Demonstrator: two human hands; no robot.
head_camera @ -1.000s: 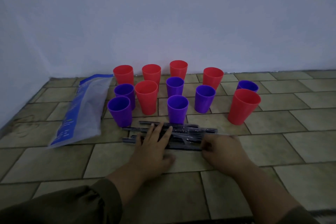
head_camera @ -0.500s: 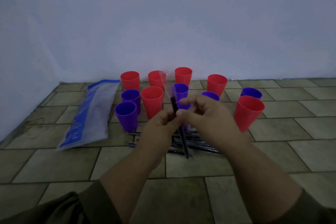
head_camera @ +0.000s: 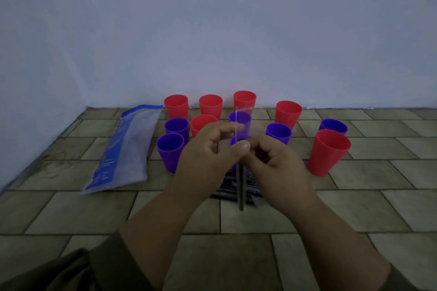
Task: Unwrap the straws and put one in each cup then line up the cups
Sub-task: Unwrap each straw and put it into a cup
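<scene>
Straw (head_camera: 241, 188), black and thin, hangs nearly upright between the two hands, its lower end above the pile of wrapped straws (head_camera: 224, 192) on the tiled floor (head_camera: 94, 210). The left hand (head_camera: 210, 151) pinches its top between thumb and curled forefinger. The right hand (head_camera: 279, 165) has its fingers curled in tight, gripping the straw just beside the left thumb. A clear wrapper (head_camera: 243, 123) sticks up above the fingers. Behind, six red cups (head_camera: 328, 151) and six purple cups (head_camera: 170, 151) stand upright in a loose cluster, one purple cup mostly hidden by the hands. A blue and clear plastic bag (head_camera: 127, 149) lies flat left of the cups, near the wall (head_camera: 212, 30).
</scene>
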